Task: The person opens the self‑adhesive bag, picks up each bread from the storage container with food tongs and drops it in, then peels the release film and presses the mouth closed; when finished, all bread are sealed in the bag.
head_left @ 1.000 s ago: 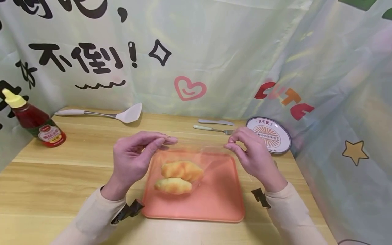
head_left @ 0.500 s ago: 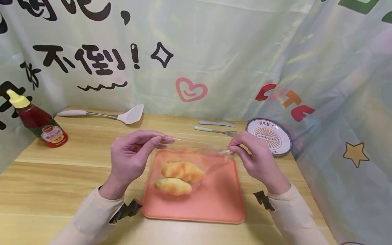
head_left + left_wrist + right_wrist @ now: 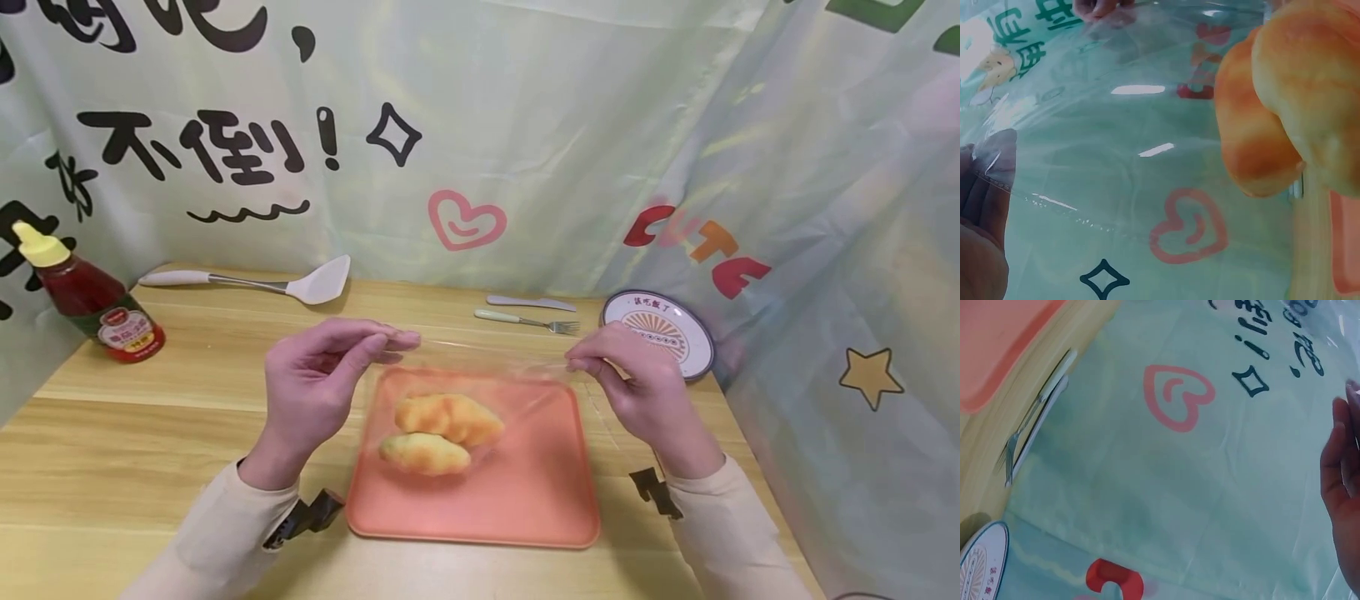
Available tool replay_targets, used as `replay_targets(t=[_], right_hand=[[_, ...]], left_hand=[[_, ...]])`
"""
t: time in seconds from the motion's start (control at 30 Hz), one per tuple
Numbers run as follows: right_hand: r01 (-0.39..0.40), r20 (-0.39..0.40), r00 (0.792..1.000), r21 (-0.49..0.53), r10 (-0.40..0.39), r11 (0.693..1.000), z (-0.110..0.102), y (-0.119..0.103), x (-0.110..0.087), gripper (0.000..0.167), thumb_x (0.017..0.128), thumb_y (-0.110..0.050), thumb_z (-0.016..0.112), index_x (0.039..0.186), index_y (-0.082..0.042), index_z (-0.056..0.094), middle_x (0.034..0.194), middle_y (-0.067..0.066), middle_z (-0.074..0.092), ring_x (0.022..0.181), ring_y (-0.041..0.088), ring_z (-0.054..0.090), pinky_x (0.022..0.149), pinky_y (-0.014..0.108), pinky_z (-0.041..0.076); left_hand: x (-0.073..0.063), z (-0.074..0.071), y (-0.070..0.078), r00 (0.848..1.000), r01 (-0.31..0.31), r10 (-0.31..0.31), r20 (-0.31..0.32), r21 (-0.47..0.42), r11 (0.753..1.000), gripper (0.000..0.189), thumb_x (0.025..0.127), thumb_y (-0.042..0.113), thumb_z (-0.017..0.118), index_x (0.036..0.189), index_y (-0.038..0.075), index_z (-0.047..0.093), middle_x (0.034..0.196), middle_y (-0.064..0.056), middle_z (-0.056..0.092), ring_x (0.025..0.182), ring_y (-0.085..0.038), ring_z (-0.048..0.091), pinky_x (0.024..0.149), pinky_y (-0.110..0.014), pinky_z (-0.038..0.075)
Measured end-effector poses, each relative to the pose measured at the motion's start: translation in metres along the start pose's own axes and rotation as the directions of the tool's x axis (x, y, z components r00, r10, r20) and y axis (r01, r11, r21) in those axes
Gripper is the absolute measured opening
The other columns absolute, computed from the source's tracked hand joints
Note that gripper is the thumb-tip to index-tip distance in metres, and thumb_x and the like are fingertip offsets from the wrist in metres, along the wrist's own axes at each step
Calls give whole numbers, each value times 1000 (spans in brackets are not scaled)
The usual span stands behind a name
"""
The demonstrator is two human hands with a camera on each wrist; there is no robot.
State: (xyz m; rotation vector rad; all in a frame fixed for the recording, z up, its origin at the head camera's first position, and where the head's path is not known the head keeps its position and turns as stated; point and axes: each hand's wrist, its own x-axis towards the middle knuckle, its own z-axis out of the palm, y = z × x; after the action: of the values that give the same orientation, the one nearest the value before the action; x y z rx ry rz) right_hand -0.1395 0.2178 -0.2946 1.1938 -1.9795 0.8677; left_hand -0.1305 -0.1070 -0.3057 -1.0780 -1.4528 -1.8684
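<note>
A clear plastic bag [image 3: 491, 363] hangs between the two hands with two golden bread rolls in its lower part. The larger roll [image 3: 453, 419] lies behind the paler, smaller roll [image 3: 424, 454] in the head view. My left hand [image 3: 318, 387] pinches the bag's top edge between thumb and fingers, and in the left wrist view the film [image 3: 1116, 137] stretches away from it. On the other side my right hand [image 3: 637, 379] pinches the opposite corner of the opening. Below the bag is a pink tray [image 3: 525, 508].
A red sauce bottle [image 3: 112, 308] with a yellow cap stands at the left. Along the back lie a white spatula [image 3: 318, 282], a knife [image 3: 531, 302] and a fork [image 3: 521, 320]. A patterned oval plate [image 3: 693, 342] sits behind my right hand, against the cloth wall.
The right hand has moved a little to the right and the left hand slightly left, drawing the bag's opening wider. The rolls have hardly shifted.
</note>
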Motion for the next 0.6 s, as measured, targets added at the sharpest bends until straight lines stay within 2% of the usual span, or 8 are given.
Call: replay_targets(t=[0.17,0.27,0.47,0.6], right_hand=[[-11,-24,1000,-112,8,994,0,1,-2,34,99,-31,59,82,-2,64,75,1,63,66,12,56,65,18,46],[-16,-28,1000,-125,12,992,1,1,-1,35,100,-31,58,83,-2,63,76,2,61,67,13,55,66,21,45],[-60,-19,998,-34,60,998,2,-1,0,33,101,-27,56,85,1,61,82,5,62,75,14,56,73,18,45],[-99,19,995,90,98,991,2,-3,1,30,102,-26,54,89,1,60,87,6,65,84,15,61,79,18,47]], left_hand=[[-1,0,-1,1000,2,-2,-16,-24,1000,8,90,-16,58,96,-21,63,95,-30,69,88,-34,71,75,-42,57],[-2,0,-1,1000,7,-7,-25,-10,1000,9,91,-17,57,97,-21,62,96,-31,68,88,-34,71,75,-43,57],[-3,-3,-2,999,31,-29,-29,97,995,10,90,-18,56,99,-19,62,92,-26,70,81,-27,73,70,-37,58],[-3,-6,-2,999,39,-35,-36,102,994,11,90,-19,56,99,-19,62,91,-26,70,82,-27,72,71,-37,58]])
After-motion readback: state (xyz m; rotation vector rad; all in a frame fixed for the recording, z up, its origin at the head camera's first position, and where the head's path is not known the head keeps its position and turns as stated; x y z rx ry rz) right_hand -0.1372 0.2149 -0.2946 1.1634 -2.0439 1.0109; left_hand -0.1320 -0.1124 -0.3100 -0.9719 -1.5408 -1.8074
